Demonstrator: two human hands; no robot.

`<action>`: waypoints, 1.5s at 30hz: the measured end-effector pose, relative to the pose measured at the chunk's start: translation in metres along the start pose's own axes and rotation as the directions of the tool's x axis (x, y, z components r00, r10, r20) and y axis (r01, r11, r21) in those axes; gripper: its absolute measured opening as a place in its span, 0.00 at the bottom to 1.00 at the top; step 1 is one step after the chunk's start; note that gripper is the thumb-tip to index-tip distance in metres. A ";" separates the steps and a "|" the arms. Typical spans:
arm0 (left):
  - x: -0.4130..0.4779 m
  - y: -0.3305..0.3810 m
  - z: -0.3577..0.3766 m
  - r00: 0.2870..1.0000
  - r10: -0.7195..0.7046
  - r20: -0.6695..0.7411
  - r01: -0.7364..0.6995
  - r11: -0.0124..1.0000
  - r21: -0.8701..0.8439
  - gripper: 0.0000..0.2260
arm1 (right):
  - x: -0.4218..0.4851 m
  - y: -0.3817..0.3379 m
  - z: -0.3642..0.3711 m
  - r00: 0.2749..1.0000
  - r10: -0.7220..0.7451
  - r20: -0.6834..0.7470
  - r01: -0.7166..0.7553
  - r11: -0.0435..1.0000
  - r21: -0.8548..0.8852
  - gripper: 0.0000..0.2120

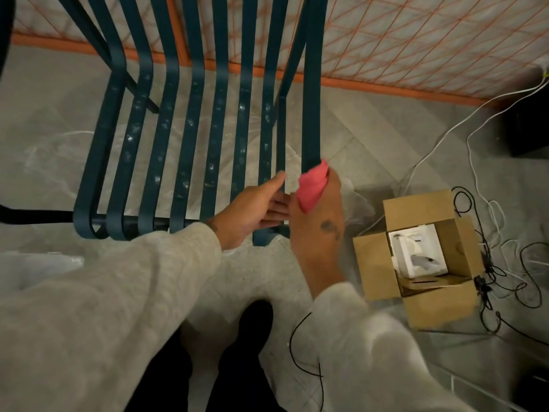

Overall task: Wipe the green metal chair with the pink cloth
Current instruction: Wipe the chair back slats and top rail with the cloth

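The green metal chair fills the upper middle of the head view, its slatted seat speckled with pale dusty marks. My right hand grips the pink cloth and wraps it around the lower end of the chair's right armrest bar. My left hand holds the front right edge of the seat, thumb up along a slat, fingers partly hidden behind my right hand. Both arms wear light grey sleeves.
An open cardboard box with white packaging inside sits on the floor to the right. Black and white cables tangle around it. An orange mesh barrier runs behind the chair. Clear plastic sheeting lies on the grey floor.
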State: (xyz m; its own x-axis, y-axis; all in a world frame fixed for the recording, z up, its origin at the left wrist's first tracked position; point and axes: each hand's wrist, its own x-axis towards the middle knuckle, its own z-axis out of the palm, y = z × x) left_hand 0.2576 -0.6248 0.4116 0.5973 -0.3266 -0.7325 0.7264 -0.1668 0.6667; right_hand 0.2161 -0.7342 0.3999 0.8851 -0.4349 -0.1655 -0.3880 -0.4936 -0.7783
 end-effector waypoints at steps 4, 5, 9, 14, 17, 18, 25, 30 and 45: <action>0.001 0.006 0.002 0.990 0.135 -0.035 -0.126 0.972 0.200 0.19 | -0.035 0.038 0.009 0.997 0.066 -0.030 -0.065 0.998 0.026 0.21; 0.002 0.008 0.002 0.983 0.179 -0.033 -0.168 0.960 0.223 0.17 | -0.034 0.040 0.008 0.997 0.073 -0.028 -0.073 0.997 0.005 0.20; 0.008 0.020 0.009 0.952 0.299 -0.056 -0.256 0.887 0.385 0.20 | -0.014 0.021 0.005 0.996 -0.024 -0.087 0.014 0.994 -0.111 0.20; 0.020 0.032 0.006 0.936 0.275 -0.218 -0.177 0.907 0.383 0.29 | 0.008 -0.006 0.015 0.981 0.033 -0.190 -0.060 0.989 -0.134 0.24; 0.017 0.038 0.002 0.950 0.235 -0.207 -0.152 0.924 0.350 0.29 | -0.013 0.003 0.022 0.969 0.111 -0.223 -0.109 0.994 0.020 0.30; 0.015 0.040 0.002 0.955 0.226 -0.190 -0.151 0.927 0.343 0.26 | -0.021 0.010 0.023 0.964 0.156 -0.217 -0.145 0.987 0.063 0.29; 0.018 0.049 0.002 0.963 0.250 -0.100 -0.193 0.900 0.392 0.10 | -0.013 0.015 0.008 0.985 0.162 -0.066 -0.159 0.986 0.046 0.17; 0.021 0.057 0.001 0.976 0.209 -0.055 -0.166 0.889 0.427 0.13 | 0.019 -0.008 -0.003 0.997 0.067 -0.045 -0.070 0.995 -0.075 0.14; 0.018 0.076 -0.002 0.997 0.073 0.021 -0.073 0.852 0.518 0.14 | 0.039 -0.024 -0.015 0.983 0.117 0.138 -0.085 0.973 -0.217 0.16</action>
State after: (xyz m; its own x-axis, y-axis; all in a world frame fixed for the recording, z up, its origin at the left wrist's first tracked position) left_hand 0.3238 -0.6418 0.4487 0.6415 -0.3571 -0.6789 0.3994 -0.6001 0.6930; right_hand 0.2559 -0.7504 0.4207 0.8609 -0.3809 -0.3373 -0.5080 -0.6065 -0.6116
